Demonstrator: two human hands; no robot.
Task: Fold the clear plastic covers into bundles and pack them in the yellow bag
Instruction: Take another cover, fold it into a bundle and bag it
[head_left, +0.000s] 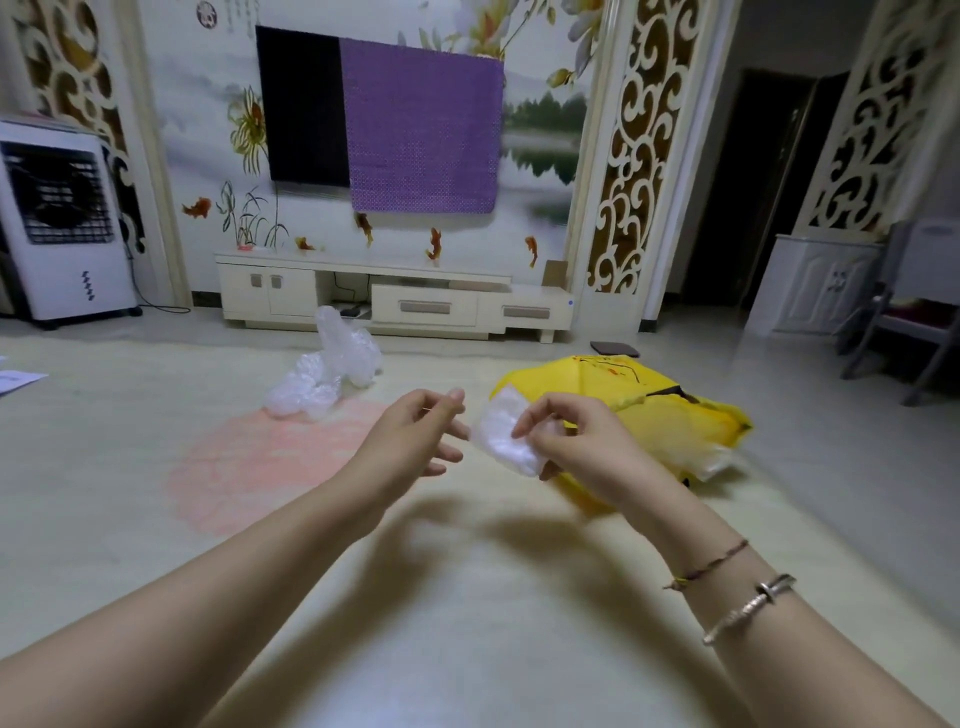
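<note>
Clearly your right hand (566, 441) pinches the folded bundle (506, 436) (light, soft, slippery, likely springing open); left hand (415, 436) relaxed, empty; grip across the folds.

I look across a pale, glossy floor (467, 623) with a faint pink patch (260, 467) to a low cream TV cabinet (395, 296). Above it a dark television (304, 109) hangs half covered by a purple cloth (423, 130) on a painted mural wall (197, 156). A white air cooler (57, 223) stands left; a dark doorway (753, 182) opens right.
</note>
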